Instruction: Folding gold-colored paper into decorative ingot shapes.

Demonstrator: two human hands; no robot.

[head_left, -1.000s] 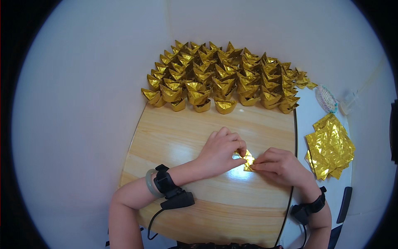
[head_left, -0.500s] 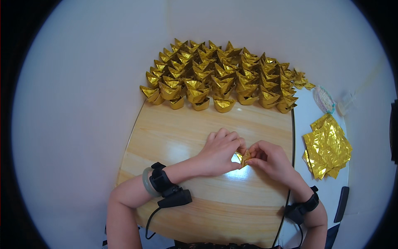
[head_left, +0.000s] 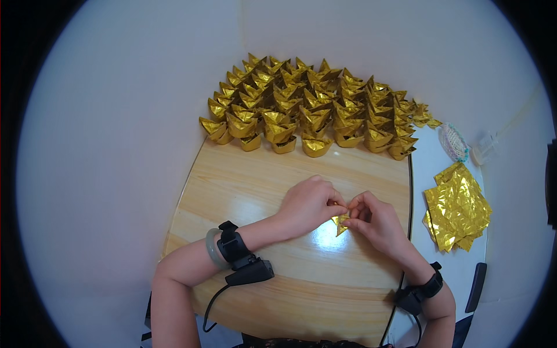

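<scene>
One folded gold foil piece (head_left: 340, 228) sits pinched by fingers of the left hand (head_left: 307, 203) at its eleven o'clock and right hand (head_left: 377, 223) at two, visible tip toward six.

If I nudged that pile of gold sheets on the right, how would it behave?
The gold sheets look thin and creased, so probably light and floppy. They overlap unevenly, corners fanned out, so a push would likely slide some apart.

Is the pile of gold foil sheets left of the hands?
No, the gold foil sheets lie to the right of the right hand, on the white surface.
</scene>
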